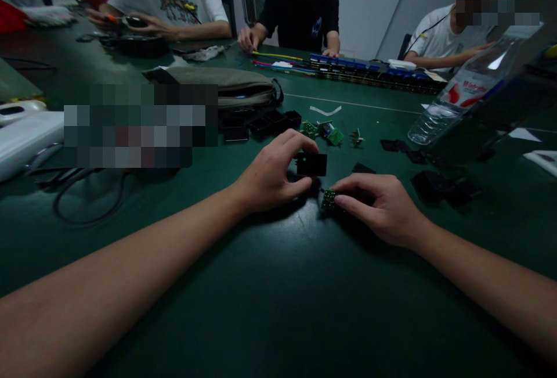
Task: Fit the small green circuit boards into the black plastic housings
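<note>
My left hand [272, 172] is closed on a small black plastic housing [311, 164], pinched between thumb and fingers just above the green table [270, 308]. My right hand [378, 204] is closed on a small green circuit board [328, 200], which rests at the table surface beside the housing. The two hands are close together, almost touching. More small green circuit boards [327, 132] lie just beyond my hands, and black housing pieces [261, 124] lie to their left.
A plastic water bottle [474, 85] lies tilted at the right. Black parts [439, 186] sit right of my right hand. A khaki bag [226, 85] lies behind. A black cable [82, 192] loops at left. Three other people sit at the far side, one by blue connector strips [361, 67].
</note>
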### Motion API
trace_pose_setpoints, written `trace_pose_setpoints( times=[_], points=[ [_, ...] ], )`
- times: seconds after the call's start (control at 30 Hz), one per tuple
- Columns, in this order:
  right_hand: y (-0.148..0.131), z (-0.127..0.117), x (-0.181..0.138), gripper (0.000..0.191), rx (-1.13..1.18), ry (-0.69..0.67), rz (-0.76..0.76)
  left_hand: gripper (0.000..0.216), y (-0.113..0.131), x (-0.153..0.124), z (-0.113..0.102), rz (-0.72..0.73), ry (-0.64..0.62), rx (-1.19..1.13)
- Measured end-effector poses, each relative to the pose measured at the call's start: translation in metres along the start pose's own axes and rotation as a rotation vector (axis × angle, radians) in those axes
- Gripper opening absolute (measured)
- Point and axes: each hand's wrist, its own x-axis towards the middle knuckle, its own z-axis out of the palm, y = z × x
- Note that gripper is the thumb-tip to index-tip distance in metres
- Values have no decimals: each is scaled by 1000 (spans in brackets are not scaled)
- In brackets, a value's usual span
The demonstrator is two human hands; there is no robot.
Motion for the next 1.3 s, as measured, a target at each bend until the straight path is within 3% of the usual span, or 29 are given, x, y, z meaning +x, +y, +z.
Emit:
trace_pose_setpoints(
  times=[1.3],
  points=[
    [1, 1, -2, 21, 84, 15, 91, 31, 1, 1, -1, 8, -20, -27]
  ],
)
